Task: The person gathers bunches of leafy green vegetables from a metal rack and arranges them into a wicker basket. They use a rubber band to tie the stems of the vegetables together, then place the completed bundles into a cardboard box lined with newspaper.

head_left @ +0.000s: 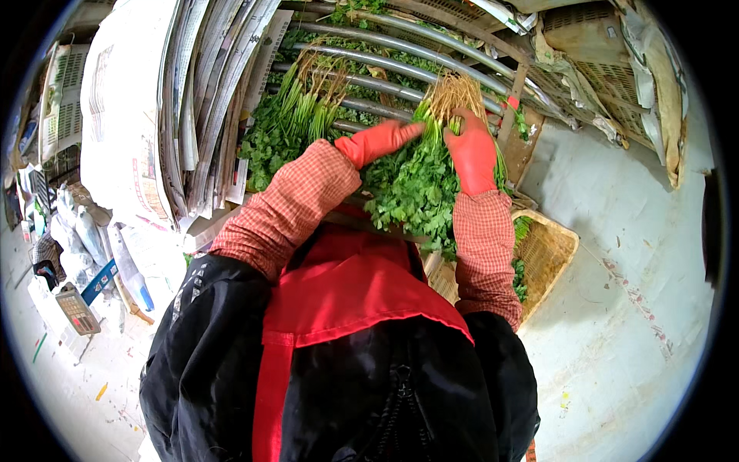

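A bunch of leafy greens (428,181), like coriander or Chinese celery, lies with its leaves toward me and its straw-coloured roots (456,94) pointing away. My right hand (471,154), in a red glove, closes on the stems just below the roots. My left hand (385,142), also red-gloved, reaches in from the left with its fingers stretched out, the tips close to the same stems. Whether they touch the stems I cannot tell. Left of it rests a second bunch of greens (296,115), roots also on the far side.
Metal bars (369,55) form a rack under the bunches, with more greens between them. A thick stack of newspapers (192,100) stands at the left. Close to my right forearm is a yellowed plastic crate (550,258) holding some greens. A scale-like device with keys (77,310) sits far left.
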The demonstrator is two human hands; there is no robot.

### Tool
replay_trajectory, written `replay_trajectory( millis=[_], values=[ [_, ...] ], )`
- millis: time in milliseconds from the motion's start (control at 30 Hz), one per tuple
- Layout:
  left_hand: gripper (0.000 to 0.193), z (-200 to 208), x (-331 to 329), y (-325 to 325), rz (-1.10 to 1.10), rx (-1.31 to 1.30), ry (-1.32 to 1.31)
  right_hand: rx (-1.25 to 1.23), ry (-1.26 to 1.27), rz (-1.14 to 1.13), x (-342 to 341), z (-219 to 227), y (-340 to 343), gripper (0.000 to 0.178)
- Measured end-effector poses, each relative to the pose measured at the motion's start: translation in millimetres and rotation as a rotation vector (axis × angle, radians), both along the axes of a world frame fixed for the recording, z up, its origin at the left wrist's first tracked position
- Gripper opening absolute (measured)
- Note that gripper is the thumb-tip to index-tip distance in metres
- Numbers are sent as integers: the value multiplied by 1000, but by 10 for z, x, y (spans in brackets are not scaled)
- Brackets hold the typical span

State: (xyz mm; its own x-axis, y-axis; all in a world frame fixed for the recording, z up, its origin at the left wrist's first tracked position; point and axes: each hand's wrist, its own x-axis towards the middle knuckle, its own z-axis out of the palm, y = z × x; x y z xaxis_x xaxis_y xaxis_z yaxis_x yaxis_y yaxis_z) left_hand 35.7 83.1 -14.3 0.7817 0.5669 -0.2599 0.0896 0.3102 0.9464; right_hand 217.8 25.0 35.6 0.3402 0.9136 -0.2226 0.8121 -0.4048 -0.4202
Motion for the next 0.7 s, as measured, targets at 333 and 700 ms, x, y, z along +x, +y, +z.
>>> replay_trajectory(
  millis=[333,700],
  values=[
    [40,-9,152,-118,2,347,712,69,-57,0,-14,-108,-4,41],
    [82,460,54,-256,72,-67,224,274,110,217,-253,31,-571,34]
  ],
)
